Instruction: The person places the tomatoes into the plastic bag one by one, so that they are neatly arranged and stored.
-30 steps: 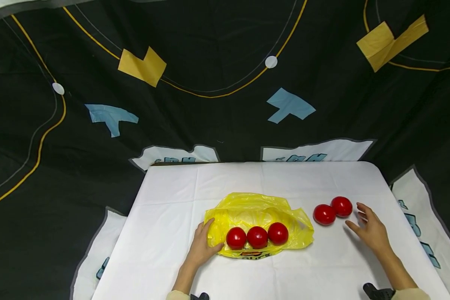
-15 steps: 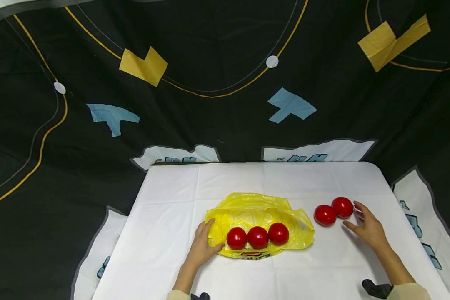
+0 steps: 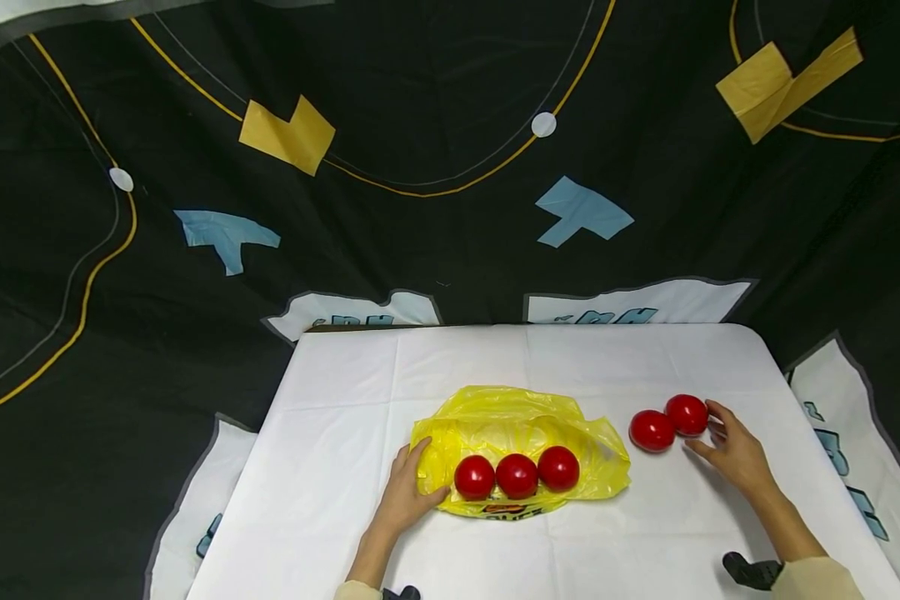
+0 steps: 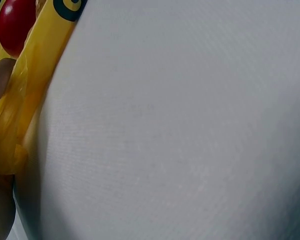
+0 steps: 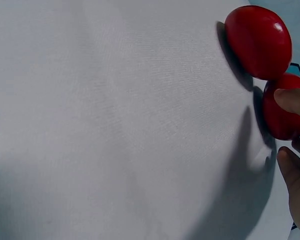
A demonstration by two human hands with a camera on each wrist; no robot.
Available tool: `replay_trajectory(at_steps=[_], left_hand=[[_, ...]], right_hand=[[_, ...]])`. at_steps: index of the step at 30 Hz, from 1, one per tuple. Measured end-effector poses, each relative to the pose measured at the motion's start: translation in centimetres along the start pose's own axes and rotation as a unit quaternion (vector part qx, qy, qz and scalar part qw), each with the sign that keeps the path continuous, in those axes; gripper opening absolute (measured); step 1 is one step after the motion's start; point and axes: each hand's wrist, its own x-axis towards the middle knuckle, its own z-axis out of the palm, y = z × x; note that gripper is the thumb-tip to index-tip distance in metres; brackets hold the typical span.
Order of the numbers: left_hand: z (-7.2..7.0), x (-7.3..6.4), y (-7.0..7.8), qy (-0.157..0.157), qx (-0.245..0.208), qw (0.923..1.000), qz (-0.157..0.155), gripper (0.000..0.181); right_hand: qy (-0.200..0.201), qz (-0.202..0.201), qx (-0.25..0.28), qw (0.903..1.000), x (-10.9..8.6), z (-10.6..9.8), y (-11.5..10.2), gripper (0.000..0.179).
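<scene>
**Hands at the red balls and the yellow bag**

Right hand [image 3: 733, 452], fingers [image 5: 293, 101] loosely spread, one fingertip touching the farther glossy red ball [image 3: 686, 414], which abuts a second smooth ball [image 3: 651, 431]. Left hand [image 3: 407, 493] grips the crinkled yellow plastic bag [image 3: 521, 421] edge; three red balls [image 3: 517, 475] lie in a row on it. White cloth-covered table [image 3: 345, 375] beneath.

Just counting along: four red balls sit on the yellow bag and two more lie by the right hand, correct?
Not quite: the head view shows three red balls on the yellow bag, not four. Two more red balls do lie by the right hand.
</scene>
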Motion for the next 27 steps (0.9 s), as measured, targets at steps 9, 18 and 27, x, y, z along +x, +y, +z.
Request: replay_trajectory(at_steps=[9,18,27], left_hand=[[0.09,-0.01,-0.10,0.002,0.005,1.0000,0.004,0.086],[0.15,-0.06,-0.10,0.000,0.009,1.0000,0.000,0.086],[0.10,-0.03,0.00,-0.002,0.006,1.0000,-0.005,0.086]], right_hand=[[0.024,-0.024,-0.010,0.9994,0.63,0.37,0.07,0.081],[0.022,-0.006,0.003,0.9997,0.83,0.53,-0.07,0.081],[0.027,0.008,0.003,0.9996,1.01,0.83,0.13,0.079]])
